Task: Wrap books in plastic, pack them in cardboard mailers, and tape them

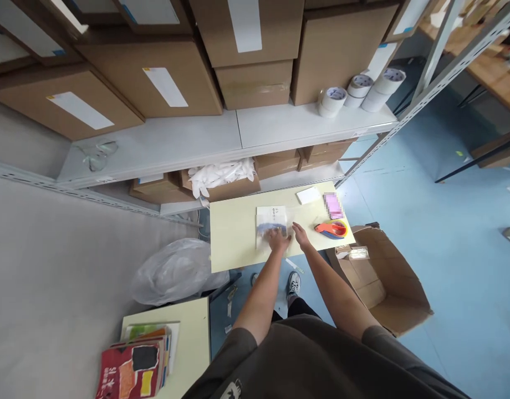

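frame center: left hand (279, 240) lying spread on book (270, 215), seemingly steadying it | right hand (300, 235) hovering beside; pinching? can't tell | right-of-center: tape dispenser (326, 228) sitting within reach

Lettering (274, 212) on white book (269, 219), on red book (129, 367), illegible
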Demonstrator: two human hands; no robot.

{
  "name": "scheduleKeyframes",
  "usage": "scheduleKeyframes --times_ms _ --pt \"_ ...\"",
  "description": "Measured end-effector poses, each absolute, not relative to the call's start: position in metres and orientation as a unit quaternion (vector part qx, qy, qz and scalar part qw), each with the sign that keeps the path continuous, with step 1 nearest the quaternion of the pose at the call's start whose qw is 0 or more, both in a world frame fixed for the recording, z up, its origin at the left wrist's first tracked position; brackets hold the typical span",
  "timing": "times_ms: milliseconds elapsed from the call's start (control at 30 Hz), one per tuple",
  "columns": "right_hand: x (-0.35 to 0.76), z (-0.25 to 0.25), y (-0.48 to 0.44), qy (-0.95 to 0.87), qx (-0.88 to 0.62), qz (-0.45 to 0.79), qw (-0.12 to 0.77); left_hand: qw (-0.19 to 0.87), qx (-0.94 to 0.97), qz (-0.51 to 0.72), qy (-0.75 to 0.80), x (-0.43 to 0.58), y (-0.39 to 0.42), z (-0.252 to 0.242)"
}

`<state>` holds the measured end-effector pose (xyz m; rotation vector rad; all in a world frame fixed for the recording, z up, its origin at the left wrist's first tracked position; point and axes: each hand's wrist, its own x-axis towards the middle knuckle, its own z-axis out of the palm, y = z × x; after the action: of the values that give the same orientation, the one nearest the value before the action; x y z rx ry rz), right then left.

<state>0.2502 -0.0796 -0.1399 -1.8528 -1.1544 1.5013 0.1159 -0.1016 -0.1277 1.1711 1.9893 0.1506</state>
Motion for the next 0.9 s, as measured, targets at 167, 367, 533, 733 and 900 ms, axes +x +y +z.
scheduleKeyframes --times_ms 167,367,533,733,900 --pt "0.247 -0.143 -0.077 -0.446 -0.675 0.550 0.205 0.367 0.494 0.157 0.773 0.068 -0.118 -0.138" --pt "0.216 -0.154 -0.081 -0.383 -0.652 0.613 0.231 0.421 0.414 0.239 0.770 -0.010 -0.137 -0.158" --pt "0.163 -0.166 -0.079 -0.356 -0.619 0.651 0.258 0.442 0.366 0.304 0.760 -0.072 -0.142 -0.176" --pt "0.062 -0.176 -0.047 -0.370 -0.593 0.671 0.248 0.424 0.352 0.318 0.772 -0.168 -0.126 -0.191" --pt "-0.022 -0.187 -0.016 -0.392 -0.554 0.701 0.220 0.386 0.345 0.326 0.791 -0.246 -0.106 -0.201"
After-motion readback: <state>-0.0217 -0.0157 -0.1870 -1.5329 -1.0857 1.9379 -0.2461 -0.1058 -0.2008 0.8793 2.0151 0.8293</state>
